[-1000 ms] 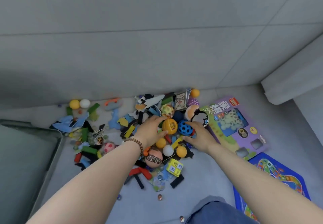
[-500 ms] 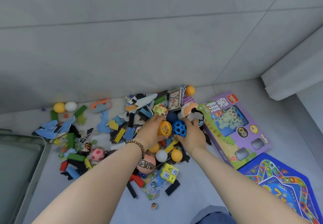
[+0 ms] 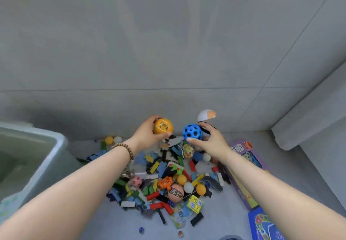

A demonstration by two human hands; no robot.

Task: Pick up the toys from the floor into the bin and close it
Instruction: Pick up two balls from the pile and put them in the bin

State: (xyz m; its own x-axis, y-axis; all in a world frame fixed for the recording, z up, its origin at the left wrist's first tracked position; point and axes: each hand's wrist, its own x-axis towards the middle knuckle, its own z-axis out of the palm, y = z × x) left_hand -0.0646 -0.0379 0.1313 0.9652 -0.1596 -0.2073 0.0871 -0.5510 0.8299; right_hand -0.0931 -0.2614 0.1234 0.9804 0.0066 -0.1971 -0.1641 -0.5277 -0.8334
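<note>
Left hand [image 3: 148, 136] grips an orange ball [image 3: 163, 126]; right hand [image 3: 211, 142] holds a blue holed ball [image 3: 192, 132] and a white-orange toy [image 3: 206, 115], both raised above the toy pile [image 3: 168, 179]. Bin [image 3: 46, 157] stands open at left.

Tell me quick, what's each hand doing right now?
Left hand: closed, gripping the orange ball.
Right hand: closed, gripping the blue holed ball, with a white-and-orange toy too.
</note>
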